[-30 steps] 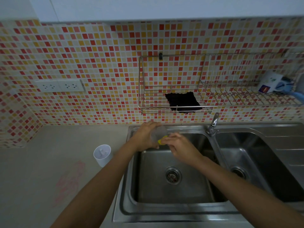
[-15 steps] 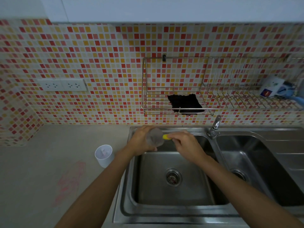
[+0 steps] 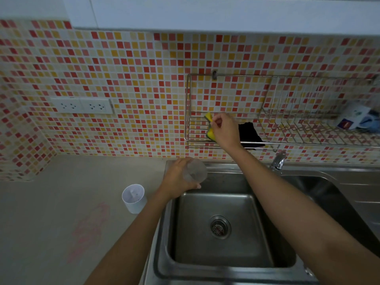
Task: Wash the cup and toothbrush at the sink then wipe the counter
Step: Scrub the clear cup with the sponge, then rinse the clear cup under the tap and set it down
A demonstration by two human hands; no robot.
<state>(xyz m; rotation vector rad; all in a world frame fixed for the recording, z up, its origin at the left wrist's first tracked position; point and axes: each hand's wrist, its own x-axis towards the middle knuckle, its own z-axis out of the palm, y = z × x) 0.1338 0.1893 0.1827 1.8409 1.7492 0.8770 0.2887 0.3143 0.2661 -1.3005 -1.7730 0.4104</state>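
Sink (image 3: 304,264) is the anchor: a steel double basin set into the pale counter (image 3: 51,233), with a round drain (image 3: 219,227) in the floor of its left bowl and a tap (image 3: 278,161) at the back, between the two bowls.

At the back left corner of the sink, the left hand (image 3: 177,178) is wrapped around a clear cup (image 3: 195,170), holding it above the rim with its base turned toward the camera. Up on the tiled wall behind the sink hangs a wire rack (image 3: 308,142). The right hand (image 3: 224,130) reaches up to the left part of that rack, its fingers pinched on a yellow sponge (image 3: 209,128) with a green side, which sits at or just above the rack's wires; whether it rests on them cannot be told. Just right of that hand a black cloth (image 3: 249,135) lies on the rack, and at the rack's far right end are a white packet (image 3: 353,118) and something blue, too blurred to name.

Left of the sink, a white cup (image 3: 134,199) stands upright on the counter, with a faint pink smear (image 3: 88,231) nearer the camera. No toothbrush can be made out. A double socket (image 3: 82,105) is on the wall well left of the rack.
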